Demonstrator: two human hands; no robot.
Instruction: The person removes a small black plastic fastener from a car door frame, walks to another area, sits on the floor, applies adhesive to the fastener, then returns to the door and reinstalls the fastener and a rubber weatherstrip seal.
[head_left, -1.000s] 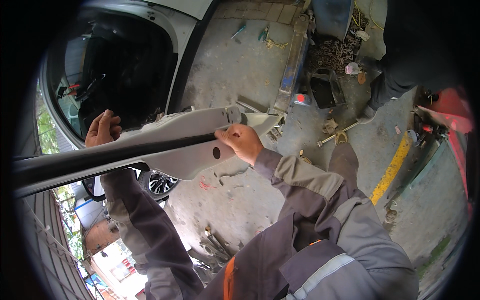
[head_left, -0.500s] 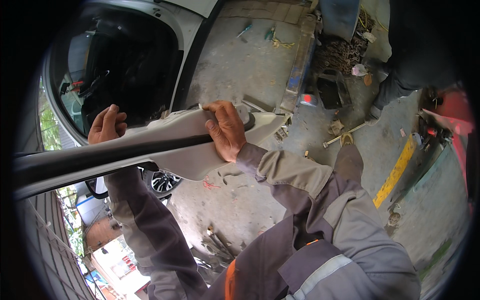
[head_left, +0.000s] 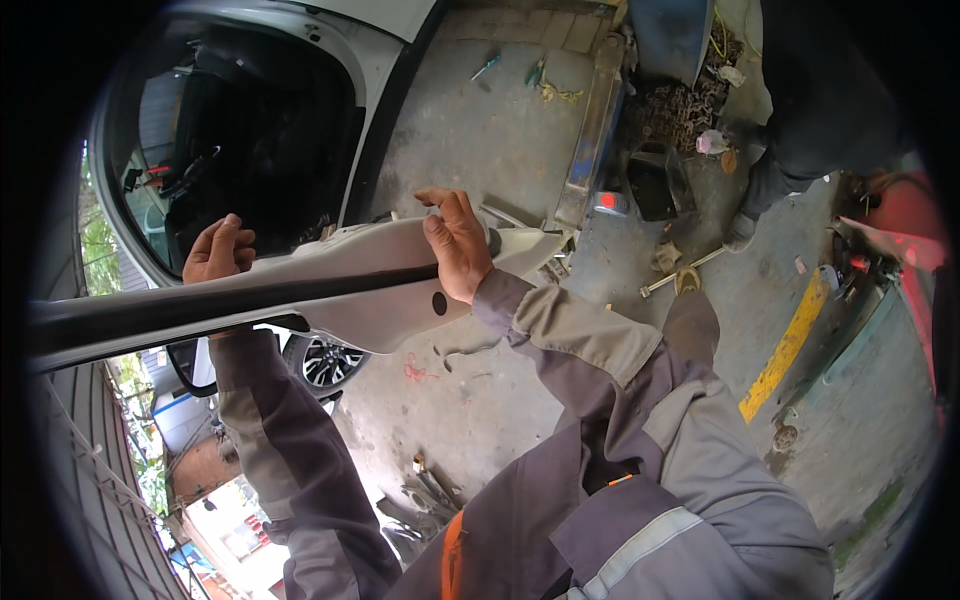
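Note:
A white car door [head_left: 370, 325] stands open in front of me, seen along its edge, with a black seal strip [head_left: 230, 308] down its length. My right hand [head_left: 462, 250] grips the door's edge, its palm against the panel and its fingers bent over the far side. Thumb and forefinger stand apart there. Beyond the door's window frame my left hand [head_left: 218, 252] shows with fingers curled and thumb up, nothing visible in them. That wrist is hidden behind the frame. A round dark hole [head_left: 439, 303] shows in the panel beside my right hand.
The white car's dark glass [head_left: 270, 130] fills the upper left. A person in dark clothes [head_left: 825, 100] stands at upper right, near a black bin [head_left: 658, 185] and rusty chains [head_left: 680, 112]. A yellow bar [head_left: 785, 350] and red equipment [head_left: 905, 225] are at right. Metal parts [head_left: 430, 480] lie on the floor.
My right hand has shifted slightly up along the door edge, uncovering the round hole, and its fingers have lifted and spread. My left hand has barely moved.

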